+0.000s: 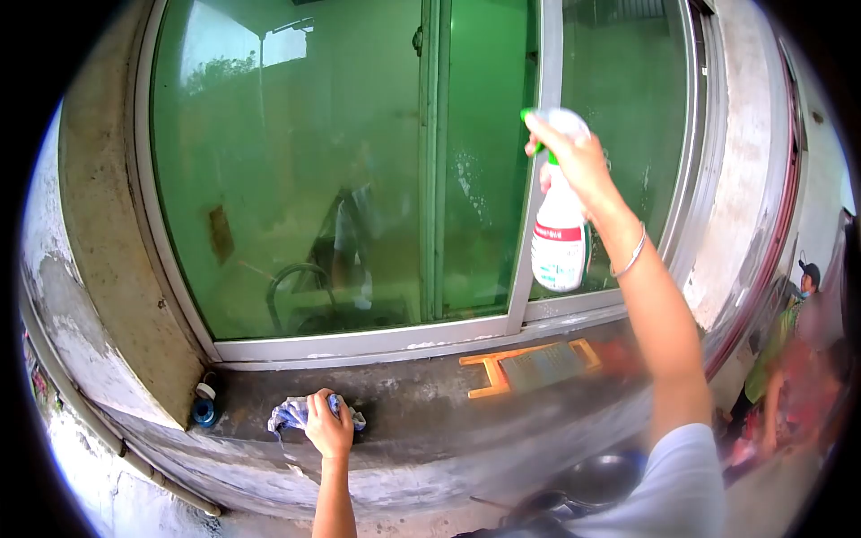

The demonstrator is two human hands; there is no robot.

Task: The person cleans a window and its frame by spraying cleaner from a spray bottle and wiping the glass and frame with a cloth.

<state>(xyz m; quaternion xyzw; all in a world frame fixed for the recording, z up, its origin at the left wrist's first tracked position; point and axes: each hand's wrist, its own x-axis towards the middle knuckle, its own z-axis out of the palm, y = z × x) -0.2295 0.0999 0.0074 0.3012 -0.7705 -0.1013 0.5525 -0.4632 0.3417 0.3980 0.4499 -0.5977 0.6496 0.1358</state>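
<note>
In my right hand (574, 161) is a white spray bottle (558, 235) with a green nozzle and a red-banded label, raised in front of the window frame and pointing left. Droplets show on the green window glass (314, 170) left of the bottle. Down on the grey sill (413, 394), my left hand (330, 423) has its fingers closed on a crumpled blue and white cloth (291, 414).
An orange-framed object (491, 373) lies on the sill below the window. A blue roll (205, 412) stands at the sill's left end. A dark pan (603, 475) is below the sill. People (798, 359) are at the far right. A pipe (134, 457) runs along the lower left.
</note>
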